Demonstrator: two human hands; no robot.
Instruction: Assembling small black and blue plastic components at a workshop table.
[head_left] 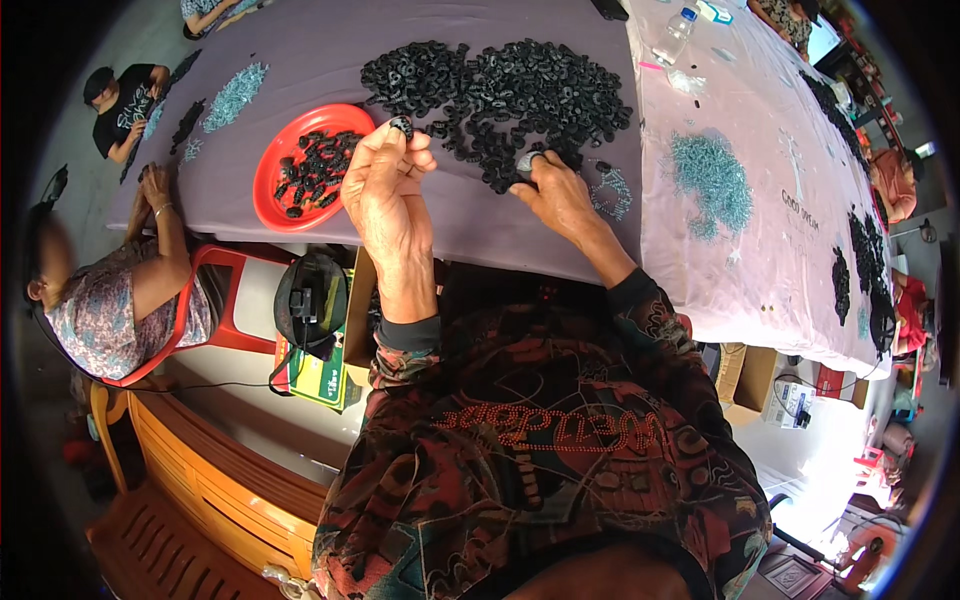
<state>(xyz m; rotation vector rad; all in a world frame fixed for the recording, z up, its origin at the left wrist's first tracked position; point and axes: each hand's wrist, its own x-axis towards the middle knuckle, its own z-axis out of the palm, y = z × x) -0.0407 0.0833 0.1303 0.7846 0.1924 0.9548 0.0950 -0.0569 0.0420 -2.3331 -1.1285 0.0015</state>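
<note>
Raised over the near edge of the purple tablecloth, my left hand (388,190) pinches a small black ridged plastic piece (402,126) between thumb and fingertips. Just beside and partly behind it stands a red plastic dish (268,190) holding several similar black pieces. My right hand (560,195) reaches into the near side of a big heap of black plastic pieces (545,90). Its thumb and forefinger are apart, and a greyish band or cover (528,160) shows on a finger. Small silvery-blue parts (612,192) lie scattered right of that hand.
Another silvery-blue pile (712,185) lies on the pink cloth to the right, below a clear bottle (676,38). A further pile (236,97) is at far left. A person (110,290) sits on a red chair at left. Cardboard boxes (752,385) stand under the table.
</note>
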